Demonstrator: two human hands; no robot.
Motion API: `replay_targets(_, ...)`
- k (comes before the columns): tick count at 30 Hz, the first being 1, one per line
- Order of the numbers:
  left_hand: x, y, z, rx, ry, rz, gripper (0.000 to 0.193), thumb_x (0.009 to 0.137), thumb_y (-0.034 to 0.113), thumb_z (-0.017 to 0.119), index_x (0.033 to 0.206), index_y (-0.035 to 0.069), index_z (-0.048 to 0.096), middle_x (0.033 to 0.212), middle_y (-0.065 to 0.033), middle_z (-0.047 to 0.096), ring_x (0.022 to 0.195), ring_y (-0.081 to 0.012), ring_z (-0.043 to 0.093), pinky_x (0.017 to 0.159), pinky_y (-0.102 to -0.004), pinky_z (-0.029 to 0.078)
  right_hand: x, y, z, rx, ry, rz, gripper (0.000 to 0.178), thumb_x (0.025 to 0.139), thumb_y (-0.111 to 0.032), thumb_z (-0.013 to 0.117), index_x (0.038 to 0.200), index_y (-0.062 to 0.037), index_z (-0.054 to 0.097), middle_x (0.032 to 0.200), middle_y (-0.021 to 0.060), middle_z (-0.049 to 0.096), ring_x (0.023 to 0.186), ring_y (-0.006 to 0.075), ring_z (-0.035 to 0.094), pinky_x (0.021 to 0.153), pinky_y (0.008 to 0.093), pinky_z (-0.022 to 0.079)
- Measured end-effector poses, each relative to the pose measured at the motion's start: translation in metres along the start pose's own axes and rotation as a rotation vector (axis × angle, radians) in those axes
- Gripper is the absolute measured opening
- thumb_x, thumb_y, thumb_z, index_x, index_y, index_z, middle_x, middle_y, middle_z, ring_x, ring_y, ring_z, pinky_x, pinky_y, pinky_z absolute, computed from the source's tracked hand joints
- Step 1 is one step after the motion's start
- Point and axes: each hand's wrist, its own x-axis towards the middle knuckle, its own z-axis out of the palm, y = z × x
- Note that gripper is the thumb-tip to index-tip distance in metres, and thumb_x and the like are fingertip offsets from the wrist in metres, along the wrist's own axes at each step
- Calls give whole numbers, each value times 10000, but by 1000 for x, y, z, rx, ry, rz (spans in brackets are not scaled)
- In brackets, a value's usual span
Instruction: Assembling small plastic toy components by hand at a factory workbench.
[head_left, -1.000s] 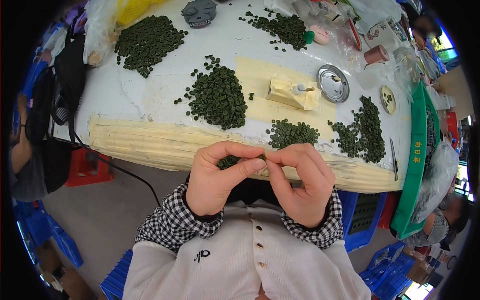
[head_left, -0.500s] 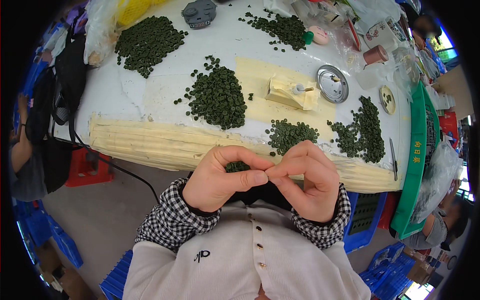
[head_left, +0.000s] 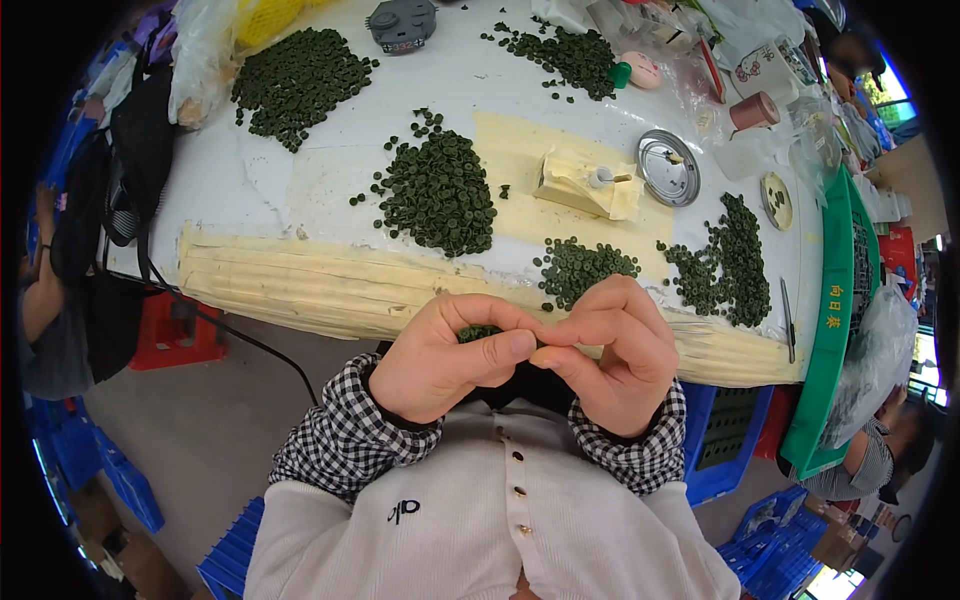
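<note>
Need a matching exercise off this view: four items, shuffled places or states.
1. left hand
2. metal lid
3. grey turret-shaped model
4. slim tool

a. near right, beside the green crate
b. far side, between two green heaps
c. fingertips close to those of the right hand
d. immediately right of the taped block

Pairs: 1-c, 2-d, 3-b, 4-a

Cream ribbed top (head_left: 450, 530) — buttons (head_left: 519, 491), dark lettering (head_left: 404, 512); black-and-white checked sleeves (head_left: 340, 438) — black cuffs (head_left: 398, 422).
</note>
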Motion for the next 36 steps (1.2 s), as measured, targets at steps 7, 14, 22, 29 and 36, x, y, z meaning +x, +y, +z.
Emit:
replay_targets(7, -2, 2, 1, 178, 52, 37, 106, 899, 58, 551, 939, -21, 610, 688, -12, 534, 537, -56, 361, 475, -217, 272, 0, 0, -2, -200, 32, -172, 279, 607, -80, 802, 856, -34, 684, 732, 47, 553, 628, 174, 538, 525, 264, 433)
replay_targets(14, -2, 6, 3, 311, 89, 147, 100, 873, 47, 581, 911, -27, 637, 754, -40, 603, 633, -57, 469, 563, -206, 361, 3, 1, -4, -115, -45, -144, 251, 639, -2, 769, 876, -31, 690, 743, 52, 567, 634, 168, 553, 531, 259, 441)
replay_targets(22, -2, 2, 3, 492, 118, 291, 107, 849, 51, 615, 896, -35, 659, 858, -68, 678, 791, -80, 594, 737, -224, 476, 1, 0, -1, 25, -2, -1, 220, 669, 62, 722, 869, -16, 672, 780, 82, 592, 672, 171, 582, 576, 253, 467)
replay_targets(29, -2, 4, 4, 329, 130, 198, 111, 836, 49, 645, 915, -28, 660, 866, -63, 672, 767, -79, 589, 715, -221, 475, 2, 1, 0, 7, -6, -23, 211, 671, 63, 720, 853, -13, 644, 801, 92, 600, 693, 184, 597, 590, 262, 475)
replay_targets(36, 0, -8, -7, 74, 6, 106, 138, 831, 53, 660, 953, -9, 647, 828, -51, 646, 690, -55, 545, 585, -167, 426, 2, 1, -3, 127, -74, -19, 194, 687, 54, 716, 850, -22, 645, 816, 88, 598, 705, 183, 594, 599, 260, 473)
